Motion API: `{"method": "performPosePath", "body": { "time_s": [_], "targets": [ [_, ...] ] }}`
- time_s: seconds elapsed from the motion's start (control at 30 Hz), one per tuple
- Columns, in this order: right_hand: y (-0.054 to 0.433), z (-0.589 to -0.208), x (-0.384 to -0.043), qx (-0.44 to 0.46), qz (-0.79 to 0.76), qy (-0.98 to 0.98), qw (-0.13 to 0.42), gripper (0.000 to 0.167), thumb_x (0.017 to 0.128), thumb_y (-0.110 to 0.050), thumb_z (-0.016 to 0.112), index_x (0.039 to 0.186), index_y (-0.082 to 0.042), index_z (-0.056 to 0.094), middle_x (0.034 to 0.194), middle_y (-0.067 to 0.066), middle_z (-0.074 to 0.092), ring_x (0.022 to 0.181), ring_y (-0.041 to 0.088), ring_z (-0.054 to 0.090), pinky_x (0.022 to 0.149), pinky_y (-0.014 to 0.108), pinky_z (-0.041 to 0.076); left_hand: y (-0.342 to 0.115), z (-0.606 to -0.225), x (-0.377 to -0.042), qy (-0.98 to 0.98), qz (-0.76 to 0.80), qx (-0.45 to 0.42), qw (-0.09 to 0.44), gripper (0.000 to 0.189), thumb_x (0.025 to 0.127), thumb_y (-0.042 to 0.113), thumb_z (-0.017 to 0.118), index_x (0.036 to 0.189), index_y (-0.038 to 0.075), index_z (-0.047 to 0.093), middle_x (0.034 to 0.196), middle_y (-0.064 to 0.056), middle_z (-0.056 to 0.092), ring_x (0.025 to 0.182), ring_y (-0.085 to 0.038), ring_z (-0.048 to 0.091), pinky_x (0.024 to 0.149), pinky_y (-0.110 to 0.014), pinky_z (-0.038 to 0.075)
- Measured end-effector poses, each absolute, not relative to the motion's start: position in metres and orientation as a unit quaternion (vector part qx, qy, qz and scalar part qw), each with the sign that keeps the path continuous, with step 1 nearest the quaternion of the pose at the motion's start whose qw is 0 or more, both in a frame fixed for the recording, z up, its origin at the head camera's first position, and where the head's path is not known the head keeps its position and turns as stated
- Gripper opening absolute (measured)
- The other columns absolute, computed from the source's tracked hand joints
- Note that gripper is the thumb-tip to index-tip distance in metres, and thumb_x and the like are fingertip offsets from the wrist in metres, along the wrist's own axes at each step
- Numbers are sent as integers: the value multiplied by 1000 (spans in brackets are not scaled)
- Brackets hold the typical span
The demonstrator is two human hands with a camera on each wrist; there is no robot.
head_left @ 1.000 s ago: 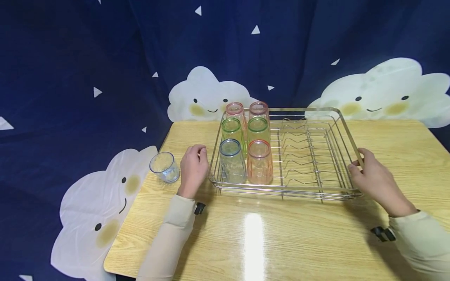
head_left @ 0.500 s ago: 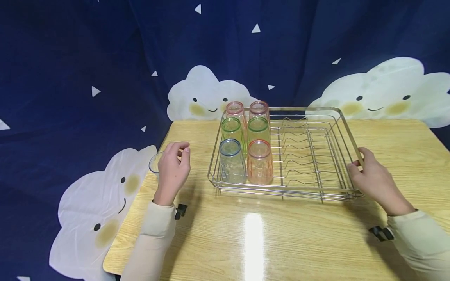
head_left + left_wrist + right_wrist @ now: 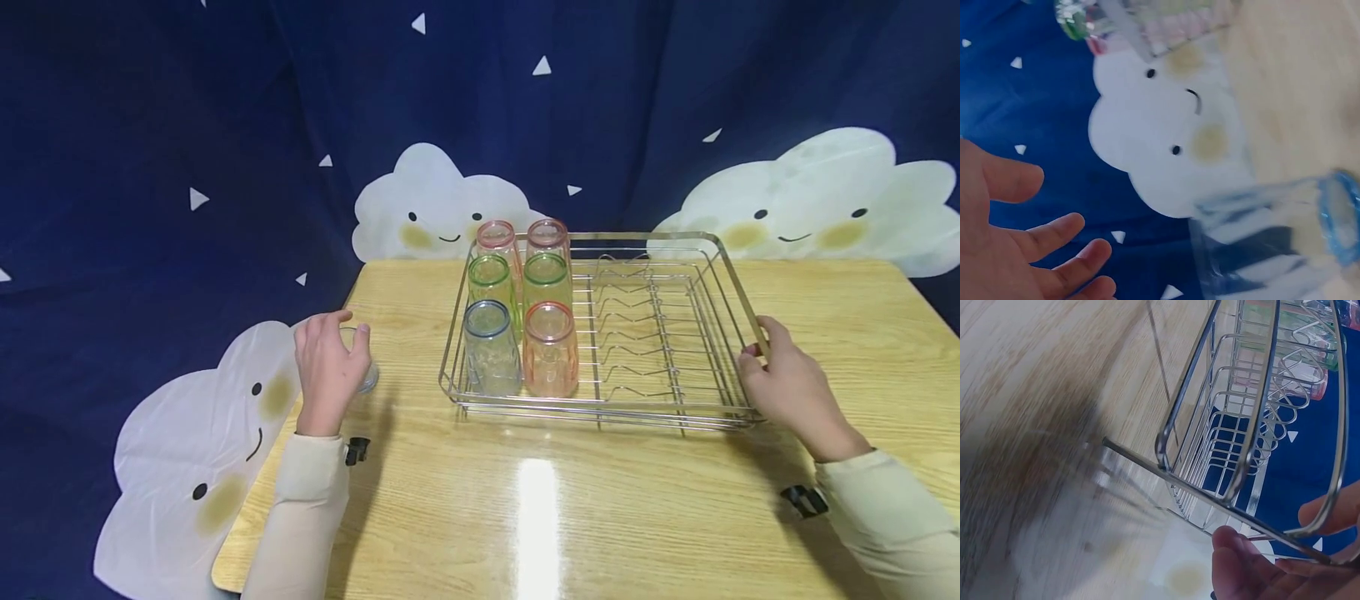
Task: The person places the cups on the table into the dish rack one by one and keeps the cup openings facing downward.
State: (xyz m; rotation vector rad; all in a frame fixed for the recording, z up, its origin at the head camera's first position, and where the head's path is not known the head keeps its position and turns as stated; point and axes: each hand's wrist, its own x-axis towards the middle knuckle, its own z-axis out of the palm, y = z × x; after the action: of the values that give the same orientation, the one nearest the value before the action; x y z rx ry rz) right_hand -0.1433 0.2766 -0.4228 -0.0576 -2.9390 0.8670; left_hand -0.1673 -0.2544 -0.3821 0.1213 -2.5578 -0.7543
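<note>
At the table's left side a short clear drinking glass with a blue tint point(image 3: 369, 379) stands mostly behind my left hand point(image 3: 327, 373). The left wrist view shows this hand's fingers spread and holding nothing, apart from the glass point(image 3: 1257, 244). My right hand point(image 3: 804, 398) grips the right end of a metal wire dish rack point(image 3: 738, 292); in the right wrist view its thumb and fingers are around the rack's wires point(image 3: 1200, 497). Upside-down glasses stand in two rows in the rack's left part, among them a blue one point(image 3: 492, 358), an orange one point(image 3: 551, 358) and green ones.
The rack's right part has zigzag wire dividers point(image 3: 633, 337). A pale wooden table point(image 3: 427, 500) lies beneath, its left edge close to the single glass. A dark blue curtain point(image 3: 480, 92) with white clouds hangs behind and to the left.
My left hand has moved left from beside the rack to the single glass, its fingers opening out. The right hand keeps its grip, and the rack has stayed in place.
</note>
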Motion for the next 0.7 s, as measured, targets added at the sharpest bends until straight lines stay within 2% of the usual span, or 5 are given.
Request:
{"method": "performPosePath", "body": {
  "time_s": [0.2,0.33,0.47,0.6,0.7],
  "targets": [
    [277,-424,-143,-9,283,-958,41,65,102,-18,35,154,8,9,124,35,57,101,50,62,75,57,45,-264,-395,-173,-948,-260,84,166,56,96,34,56,135,-5,52,141,-29,48,132,-47,35,109,-59,28],
    [277,-423,-143,-5,285,-958,40,65,101,-16,35,155,8,8,124,32,57,97,45,62,78,59,44,-267,-401,-177,-956,-248,93,125,65,95,42,57,140,-4,47,146,-29,43,138,-49,30,109,-64,26],
    [277,-423,-143,-3,285,-958,39,64,101,-16,36,155,7,10,123,32,57,93,40,62,73,53,45,-268,-403,-180,-963,-239,91,81,73,94,46,56,145,-4,40,150,-31,37,142,-50,25,109,-67,25],
    [277,-423,-144,-1,288,-957,36,63,101,-16,38,154,6,13,122,30,57,93,40,64,64,39,44,-269,-406,-182,-970,-224,93,35,80,95,49,54,150,-5,30,154,-32,28,144,-51,21,111,-67,22],
    [278,-424,-144,0,293,-955,35,60,101,-16,39,153,5,17,121,28,56,93,41,65,59,31,41,-268,-409,-183,-972,-214,89,40,81,95,48,55,150,-6,29,154,-32,28,143,-51,21,112,-65,23]
  ]
}}
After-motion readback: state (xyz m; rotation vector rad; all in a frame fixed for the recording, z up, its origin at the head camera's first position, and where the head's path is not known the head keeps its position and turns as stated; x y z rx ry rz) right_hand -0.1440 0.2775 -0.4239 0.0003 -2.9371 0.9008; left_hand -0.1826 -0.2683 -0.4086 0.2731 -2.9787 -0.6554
